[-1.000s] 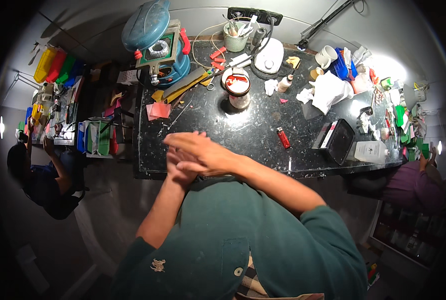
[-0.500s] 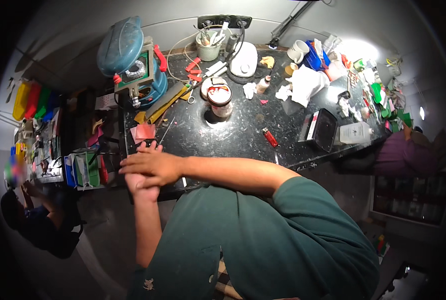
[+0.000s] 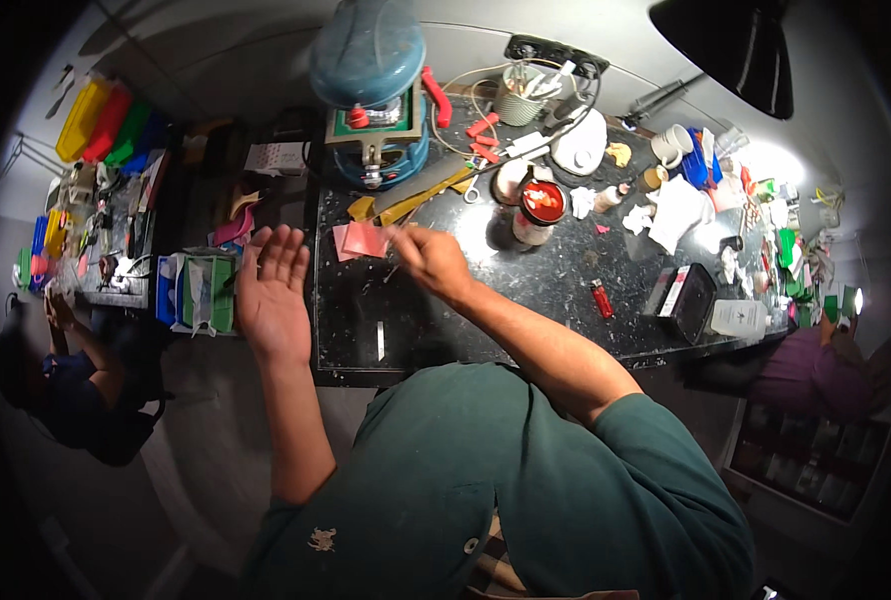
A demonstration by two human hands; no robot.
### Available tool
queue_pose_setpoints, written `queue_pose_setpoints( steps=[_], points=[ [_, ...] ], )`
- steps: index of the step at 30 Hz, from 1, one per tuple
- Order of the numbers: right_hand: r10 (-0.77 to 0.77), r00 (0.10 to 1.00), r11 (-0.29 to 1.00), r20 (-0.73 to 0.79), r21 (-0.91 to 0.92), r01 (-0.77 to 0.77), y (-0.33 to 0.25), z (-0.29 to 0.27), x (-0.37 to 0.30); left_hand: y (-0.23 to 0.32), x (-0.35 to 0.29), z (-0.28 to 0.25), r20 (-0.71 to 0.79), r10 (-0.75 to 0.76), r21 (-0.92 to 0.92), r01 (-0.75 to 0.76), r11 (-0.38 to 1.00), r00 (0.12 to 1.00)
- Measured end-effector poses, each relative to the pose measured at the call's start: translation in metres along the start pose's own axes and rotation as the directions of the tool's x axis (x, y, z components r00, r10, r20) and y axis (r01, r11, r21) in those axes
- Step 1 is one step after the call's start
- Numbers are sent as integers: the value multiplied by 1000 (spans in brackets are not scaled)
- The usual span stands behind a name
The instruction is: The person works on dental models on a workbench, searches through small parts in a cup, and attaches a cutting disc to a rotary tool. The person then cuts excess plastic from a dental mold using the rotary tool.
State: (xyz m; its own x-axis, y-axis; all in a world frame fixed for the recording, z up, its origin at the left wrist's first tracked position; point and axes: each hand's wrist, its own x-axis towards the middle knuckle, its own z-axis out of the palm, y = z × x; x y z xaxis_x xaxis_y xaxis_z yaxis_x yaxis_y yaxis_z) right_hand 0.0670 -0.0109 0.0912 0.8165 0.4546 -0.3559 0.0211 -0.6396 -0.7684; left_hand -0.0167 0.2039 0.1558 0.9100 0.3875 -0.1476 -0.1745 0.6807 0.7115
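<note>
My left hand (image 3: 274,300) is raised at the bench's left front edge, palm up, fingers stretched out, with nothing in it. To its right my right hand (image 3: 433,260) hovers over the bench, fingers curled in and the tips blurred. Whether anything is inside them I cannot make out. Pink-red square sheets (image 3: 362,241) lie flat between the two hands. Beyond the right hand stands a jar (image 3: 534,230) with a dark rim and red at its top. A long yellow and grey tool (image 3: 421,190) lies behind the sheets.
A blue domed machine (image 3: 368,60) with a red handle stands at the back left. A red lighter (image 3: 602,300), a black box (image 3: 688,305) and crumpled white paper (image 3: 680,208) lie to the right. A black lamp shade (image 3: 731,50) hangs at upper right. Other people sit at both sides.
My hands were pressed together, the right over the left; now they are apart. The right hand has moved right and curled. The view has swung left, bringing the lamp shade in.
</note>
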Motion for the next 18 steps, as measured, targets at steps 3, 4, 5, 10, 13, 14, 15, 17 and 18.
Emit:
queue_pose_setpoints(
  steps=[3, 4, 5, 10, 13, 14, 15, 17, 18],
  points=[
    [4, 904, 944, -428, 300, 138, 7, 17, 36, -35, 54, -38, -177, 68, 235, -25, 972, 982],
    [-5, 908, 944, -418, 296, 142, -3, 23, 45, -51, 75, -54, -19, 89, 517, -66, 853, 996],
    [-26, 873, 919, -487, 332, 213, -15, 24, 53, -69, 84, -40, 85, 146, 655, -166, 738, 986],
    [154, 969, 731, -191, 682, 18, -36, -6, 81, -138, 151, -22, 589, 202, 804, -592, -48, 783],
    [70, 984, 731, -163, 680, 61, -43, 17, 94, -176, 206, -97, 151, -469, 185, 441, 878, 870],
    [78, 982, 736, -173, 674, 60, -41, 13, 95, -184, 208, -88, 150, -370, 345, 302, 889, 917],
    [57, 985, 753, -162, 655, 64, -38, 10, 98, -189, 208, -81, 166, -260, 492, 149, 858, 951],
    [101, 988, 769, -114, 639, -6, -39, 2, 97, -183, 204, -64, 195, -148, 622, -5, 783, 970],
    [139, 988, 784, -63, 617, -71, -42, -3, 96, -181, 201, -49, 380, 34, 679, -303, 668, 925]
  ],
)
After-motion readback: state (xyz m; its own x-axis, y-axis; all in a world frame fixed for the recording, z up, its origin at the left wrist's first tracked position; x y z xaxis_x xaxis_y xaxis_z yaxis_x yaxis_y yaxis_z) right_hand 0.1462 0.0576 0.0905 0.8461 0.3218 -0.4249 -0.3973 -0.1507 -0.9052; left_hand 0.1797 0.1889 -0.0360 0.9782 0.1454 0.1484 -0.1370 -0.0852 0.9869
